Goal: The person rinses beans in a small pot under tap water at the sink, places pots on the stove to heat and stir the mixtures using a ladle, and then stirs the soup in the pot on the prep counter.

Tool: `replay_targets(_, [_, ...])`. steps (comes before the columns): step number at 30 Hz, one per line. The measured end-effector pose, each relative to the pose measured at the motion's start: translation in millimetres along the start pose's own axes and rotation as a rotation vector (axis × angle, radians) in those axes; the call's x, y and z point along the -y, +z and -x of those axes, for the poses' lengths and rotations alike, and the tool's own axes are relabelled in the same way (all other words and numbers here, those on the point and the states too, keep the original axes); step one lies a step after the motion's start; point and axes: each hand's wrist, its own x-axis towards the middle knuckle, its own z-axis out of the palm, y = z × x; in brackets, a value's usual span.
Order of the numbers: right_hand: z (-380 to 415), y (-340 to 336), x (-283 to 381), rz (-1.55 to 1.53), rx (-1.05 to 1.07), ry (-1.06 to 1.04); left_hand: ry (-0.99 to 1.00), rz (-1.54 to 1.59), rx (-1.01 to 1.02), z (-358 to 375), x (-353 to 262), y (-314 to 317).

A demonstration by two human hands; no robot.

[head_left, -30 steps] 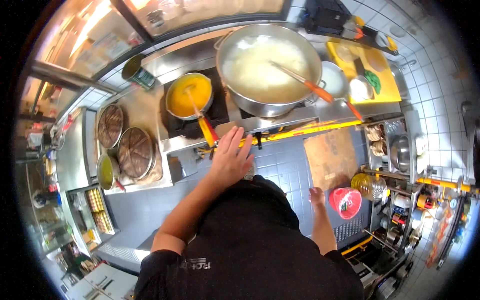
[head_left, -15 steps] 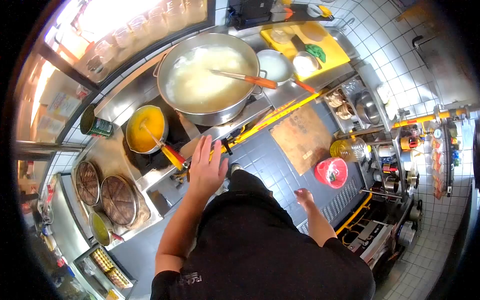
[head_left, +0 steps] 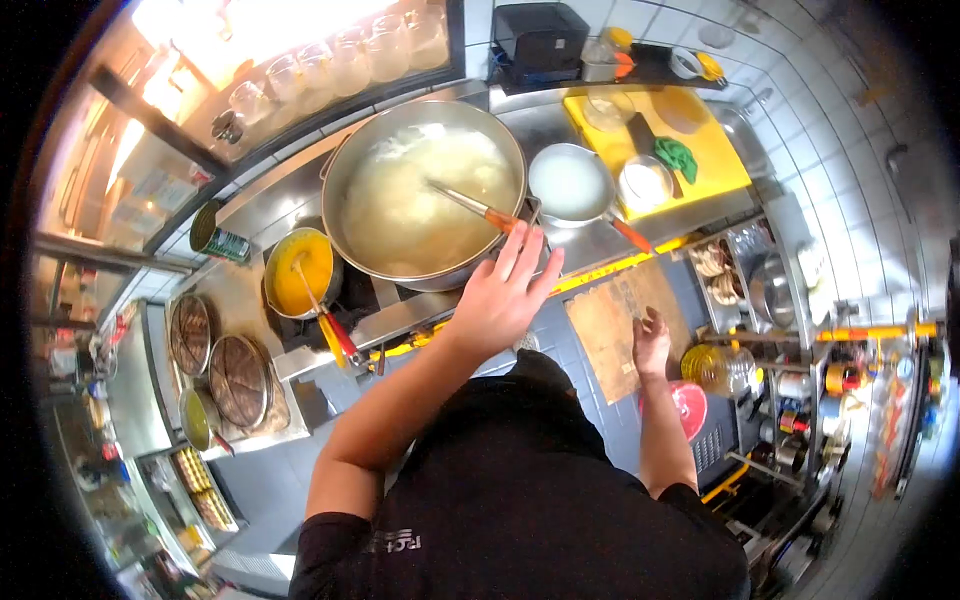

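My left hand (head_left: 500, 300) is spread at the front edge of a large steel pot (head_left: 345, 235) of cloudy liquid. Its fingertips overlap the wooden handle of a ladle (head_left: 465, 202) that leans in the pot; whether they touch it cannot be made out. My right hand (head_left: 652, 343) hangs over the floor near a brown board (head_left: 600, 330), its fingers loosely bent and apart, holding nothing. Right of the large pot sits a smaller pan (head_left: 572, 183) of whitish liquid with an orange-red handle. To its left is a pot of yellow-orange liquid (head_left: 302, 275) with utensils in it.
A yellow cutting board (head_left: 715, 150) at the back right holds a knife, green leaves and a bowl. Round dark racks (head_left: 238, 380) lie at the left. A red bucket (head_left: 688, 408), an oil bottle (head_left: 715, 368) and shelves (head_left: 790, 340) stand at the right.
My left hand has moved right, from beside the yellow-orange pot to the ladle handle. My right hand has risen forward over the brown board. The camera view has shifted.
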Motion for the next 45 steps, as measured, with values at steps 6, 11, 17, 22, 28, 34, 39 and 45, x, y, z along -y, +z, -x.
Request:
replay_targets(6, [-106.2, -25.1, 0.3, -0.098, 0.078, -0.150, -0.161, -0.267, 0.354, -44.5, 8.4, 16.4])
replay_targets(11, [-152.9, -42.0, -6.7, -0.113, 0.133, -0.064, -0.639, -0.426, 0.604, -43.1, 33.2, -45.4])
replay_targets(17, [-177.0, -10.0, -50.6, -0.349, 0.167, -0.044, -0.761, -0.537, 0.810, -15.3, 95.2, -78.8])
replay_targets(22, [-172.9, -10.8, -46.7, -0.261, 0.199, -0.016, -0.746, -0.499, 0.902, -15.3, 79.1, -109.7])
replay_targets(28, [-169.3, -3.0, -79.7, -0.349, 0.213, 0.045, -0.979, -0.146, 0.857, -6.8, 55.4, -150.3])
replay_targets(34, [-171.6, -13.3, -73.0, -0.233, 0.258, 0.034, -1.625, 0.562, 0.564, -0.8, 41.0, -138.1])
replay_targets(39, [-181.3, -13.7, -73.6, -0.251, 0.277, 0.096, -1.891, 1.052, 0.090, 22.2, 19.0, -123.2])
replay_targets(45, [-187.3, -10.4, -80.6, -0.191, 0.232, -0.020, -1.869, 1.336, -0.289, 37.4, -13.5, -117.4])
